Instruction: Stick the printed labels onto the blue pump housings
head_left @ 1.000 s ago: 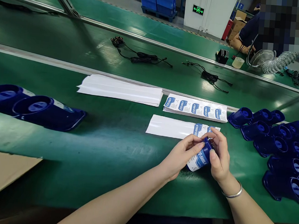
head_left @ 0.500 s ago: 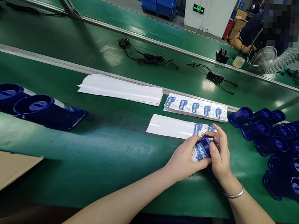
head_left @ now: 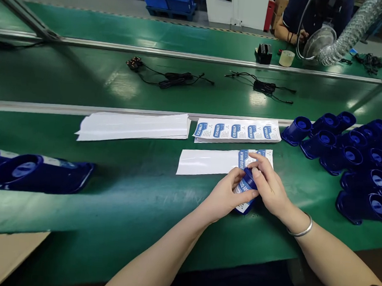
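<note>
My left hand [head_left: 224,196] and my right hand [head_left: 269,184] are both closed around one small blue horn-shaped part [head_left: 247,189] with a white and blue label on its side, held just above the green belt [head_left: 134,191]. My right fingers press on the label. Right behind my hands lies a label backing strip [head_left: 209,161], mostly bare white, with a couple of labels left at its right end. A full strip of blue and white labels [head_left: 237,131] lies behind that.
A pile of blue horn parts [head_left: 355,162] fills the right side. Two labelled blue parts [head_left: 33,172] lie at the left. A stack of white backing sheets [head_left: 132,126] lies centre-left. Black cables [head_left: 170,76] rest on the far belt. A person [head_left: 315,14] works beyond, beside a flexible duct [head_left: 348,34].
The camera has tilted and shifted, so everything sits lower and more to the left. My hands have turned the blue part slightly while keeping hold of it.
</note>
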The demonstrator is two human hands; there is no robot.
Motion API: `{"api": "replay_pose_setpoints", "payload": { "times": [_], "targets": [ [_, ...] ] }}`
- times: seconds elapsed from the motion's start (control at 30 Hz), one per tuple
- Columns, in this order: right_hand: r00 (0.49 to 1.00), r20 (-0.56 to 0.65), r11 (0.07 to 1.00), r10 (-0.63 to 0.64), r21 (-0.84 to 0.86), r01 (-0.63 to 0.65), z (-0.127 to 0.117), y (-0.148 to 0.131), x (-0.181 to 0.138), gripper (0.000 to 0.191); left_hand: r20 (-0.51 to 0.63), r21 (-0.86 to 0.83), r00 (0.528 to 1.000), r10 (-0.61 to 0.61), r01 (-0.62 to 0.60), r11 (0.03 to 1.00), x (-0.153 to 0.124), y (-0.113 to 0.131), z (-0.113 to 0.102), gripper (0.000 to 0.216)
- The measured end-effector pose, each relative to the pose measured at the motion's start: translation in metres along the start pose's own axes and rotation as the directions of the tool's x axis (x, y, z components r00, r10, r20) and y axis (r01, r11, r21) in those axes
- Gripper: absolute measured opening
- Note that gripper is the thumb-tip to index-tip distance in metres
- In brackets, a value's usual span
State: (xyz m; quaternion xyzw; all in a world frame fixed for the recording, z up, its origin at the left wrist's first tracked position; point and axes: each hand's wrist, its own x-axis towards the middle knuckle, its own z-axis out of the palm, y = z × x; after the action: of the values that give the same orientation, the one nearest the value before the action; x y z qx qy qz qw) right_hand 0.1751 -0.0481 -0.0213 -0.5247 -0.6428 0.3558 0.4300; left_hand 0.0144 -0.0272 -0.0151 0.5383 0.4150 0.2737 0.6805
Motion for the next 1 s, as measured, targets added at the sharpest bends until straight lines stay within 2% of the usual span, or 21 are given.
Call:
{"api": "replay_pose_setpoints", "payload": {
  "times": [0.13, 0.27, 0.33, 0.43, 0.5, 0.63, 0.8, 0.9, 1.0],
  "targets": [
    [0.999, 0.007, 0.999, 0.041, 0.009, -0.041, 0.0, 0.0, 0.002, 0.04, 0.001, 0.11, 1.0, -0.004, 0.003, 0.994, -0.002, 0.002, 0.005, 0.041],
    [0.995, 0.025, 0.992, 0.092, 0.08, -0.093, -0.002, -0.001, 0.006, 0.041, -0.042, 0.225, 0.996, -0.073, 0.081, 0.971, -0.005, 0.002, 0.006, 0.055],
    [0.99, 0.038, 0.985, 0.134, 0.109, -0.137, -0.003, -0.001, 0.009, 0.041, -0.01, 0.137, 0.995, -0.099, 0.1, 0.986, -0.006, 0.001, 0.005, 0.058],
    [0.984, 0.063, 0.979, 0.165, 0.108, -0.171, -0.004, -0.002, 0.01, 0.042, 0.06, -0.096, 0.991, -0.117, 0.122, 0.988, -0.005, -0.001, 0.004, 0.047],
    [0.981, 0.072, 0.98, 0.179, 0.079, -0.185, -0.004, -0.002, 0.009, 0.042, 0.064, -0.146, 0.989, -0.13, 0.138, 0.98, -0.004, -0.001, 0.004, 0.043],
    [0.98, 0.075, 0.982, 0.185, 0.026, -0.188, -0.002, -0.002, 0.008, 0.043, 0.048, -0.114, 0.991, -0.126, 0.131, 0.985, -0.002, 0.0, 0.005, 0.05],
    [0.985, 0.042, 0.983, 0.17, 0.062, -0.172, -0.004, 0.001, 0.01, 0.045, 0.087, -0.064, 0.983, -0.163, 0.169, 0.984, -0.002, -0.001, 0.002, 0.056],
    [0.985, 0.013, 0.979, 0.175, 0.101, -0.175, -0.008, 0.0, 0.012, 0.047, 0.128, 0.011, 0.983, -0.132, 0.131, 0.991, -0.003, -0.004, -0.002, 0.061],
    [0.979, -0.028, 0.967, 0.2, 0.168, -0.192, -0.014, 0.003, 0.016, 0.051, 0.161, 0.156, 0.984, -0.081, 0.055, 0.986, -0.005, -0.006, -0.005, 0.072]
  ]
}}
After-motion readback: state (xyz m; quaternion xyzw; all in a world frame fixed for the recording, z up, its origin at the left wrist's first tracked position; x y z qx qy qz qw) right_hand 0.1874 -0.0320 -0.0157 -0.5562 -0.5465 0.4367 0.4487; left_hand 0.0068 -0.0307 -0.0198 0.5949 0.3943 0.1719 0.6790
